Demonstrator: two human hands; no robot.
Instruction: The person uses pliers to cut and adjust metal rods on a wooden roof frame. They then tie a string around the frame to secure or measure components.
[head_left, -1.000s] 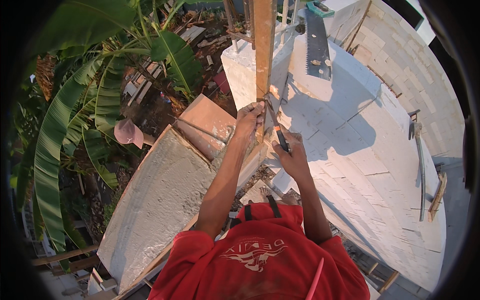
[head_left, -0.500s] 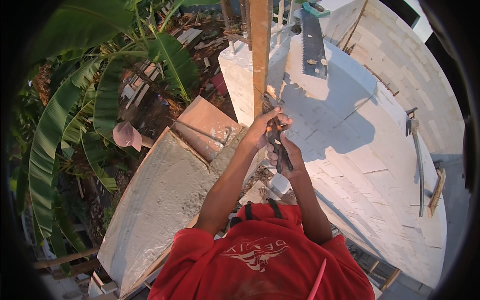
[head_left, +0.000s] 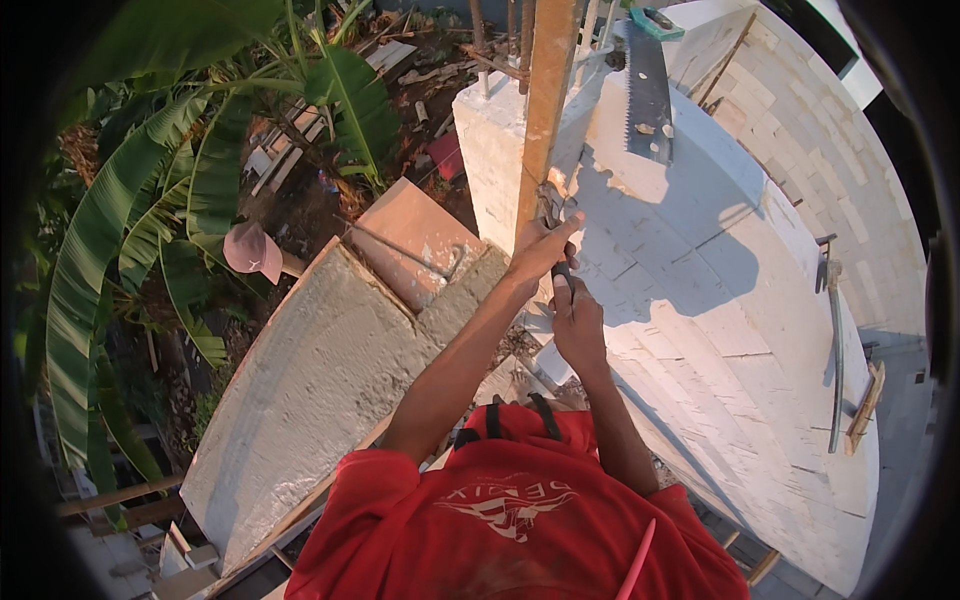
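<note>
Both my hands are on a pair of dark pliers (head_left: 549, 207) in front of me. My left hand (head_left: 541, 250) is closed round them just below the jaws. Lower down, my right hand (head_left: 579, 325) is wrapped round the handles, which it mostly hides. The jaws sit against the lower part of an upright wooden board (head_left: 545, 110), at the corner of a white block wall (head_left: 690, 270). What the jaws grip, perhaps wire, is too small to make out.
A handsaw (head_left: 648, 95) lies on the wall top, with a hammer (head_left: 834, 330) farther right. Reinforcing bars (head_left: 512, 40) rise behind the board. At left are a mortar-covered slab (head_left: 310, 400), a terracotta-coloured panel (head_left: 415, 240), a pink cap (head_left: 252, 250) and banana leaves (head_left: 90, 290).
My right hand has shifted down and closed round the handles, which were spread before. My left hand has turned slightly at the jaws. The view has moved a little.
</note>
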